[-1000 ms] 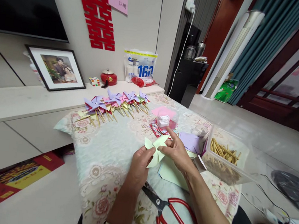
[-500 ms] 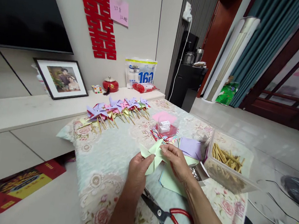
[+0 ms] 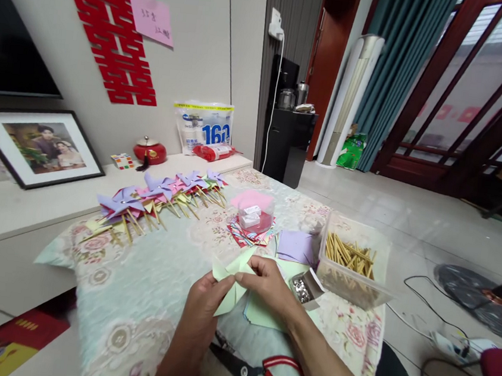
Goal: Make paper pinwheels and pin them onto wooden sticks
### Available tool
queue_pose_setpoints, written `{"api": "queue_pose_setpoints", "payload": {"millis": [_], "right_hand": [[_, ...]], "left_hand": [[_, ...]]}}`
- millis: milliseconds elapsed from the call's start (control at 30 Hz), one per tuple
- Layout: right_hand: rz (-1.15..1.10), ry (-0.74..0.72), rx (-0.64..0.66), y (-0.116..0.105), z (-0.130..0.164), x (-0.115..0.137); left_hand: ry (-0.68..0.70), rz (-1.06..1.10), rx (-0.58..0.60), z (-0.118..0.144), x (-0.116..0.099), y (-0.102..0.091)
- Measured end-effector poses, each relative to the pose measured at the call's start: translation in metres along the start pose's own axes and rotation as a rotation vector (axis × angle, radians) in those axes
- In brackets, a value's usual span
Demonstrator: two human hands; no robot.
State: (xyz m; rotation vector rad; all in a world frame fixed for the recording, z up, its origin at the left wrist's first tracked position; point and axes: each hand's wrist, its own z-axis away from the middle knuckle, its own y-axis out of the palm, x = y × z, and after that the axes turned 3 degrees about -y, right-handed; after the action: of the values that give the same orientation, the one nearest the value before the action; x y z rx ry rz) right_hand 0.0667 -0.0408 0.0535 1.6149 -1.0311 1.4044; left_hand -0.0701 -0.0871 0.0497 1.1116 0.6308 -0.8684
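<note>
i have the left hand [image 3: 204,301] and right hand [image 3: 268,284] pinching a pale green folded-paper pinwheel [image 3: 237,265] between thumbs and fingers; uneven pulling could tear it, hard thumb pressure could crease its blades.

A teal curtain [image 3: 393,71] hangs beside glazed doors [image 3: 467,97].

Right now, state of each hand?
Left hand: closed, pinching the pale green paper pinwheel.
Right hand: closed, pinching the same pinwheel.
</note>
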Motion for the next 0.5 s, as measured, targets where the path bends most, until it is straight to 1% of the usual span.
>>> {"api": "queue_pose_setpoints", "payload": {"millis": [67, 133, 200, 233, 267, 300, 367, 400, 433, 500], "right_hand": [[-0.015, -0.009, -0.039, 0.002, 0.0, -0.001], [-0.028, -0.031, -0.1, 0.005, 0.0, -0.003], [-0.054, -0.053, -0.153, 0.008, 0.0, -0.005], [-0.062, -0.061, -0.179, 0.01, 0.001, -0.006], [-0.068, -0.066, -0.199, 0.012, 0.001, -0.007], [-0.072, -0.055, -0.215, 0.013, 0.001, -0.007], [-0.112, -0.04, -0.22, 0.016, 0.001, -0.008], [-0.143, -0.033, -0.213, 0.017, 0.001, -0.008], [-0.177, -0.03, -0.202, 0.018, 0.0, -0.008], [-0.198, -0.033, -0.186, 0.019, -0.002, -0.008]], "left_hand": [[-0.019, -0.01, -0.015, 0.0, -0.002, 0.0], [0.011, -0.015, -0.081, -0.002, -0.004, -0.001], [0.133, -0.024, -0.263, -0.003, -0.007, -0.003], [0.198, -0.051, -0.387, -0.002, -0.009, -0.004], [0.276, -0.102, -0.508, 0.0, -0.011, -0.005], [0.367, -0.185, -0.6, 0.003, -0.013, -0.004], [0.537, -0.358, -0.753, 0.011, -0.017, 0.0], [0.609, -0.439, -0.771, 0.016, -0.018, 0.005], [0.707, -0.495, -0.741, 0.02, -0.018, 0.012], [0.923, -0.639, -0.588, 0.025, -0.019, 0.034]]}}
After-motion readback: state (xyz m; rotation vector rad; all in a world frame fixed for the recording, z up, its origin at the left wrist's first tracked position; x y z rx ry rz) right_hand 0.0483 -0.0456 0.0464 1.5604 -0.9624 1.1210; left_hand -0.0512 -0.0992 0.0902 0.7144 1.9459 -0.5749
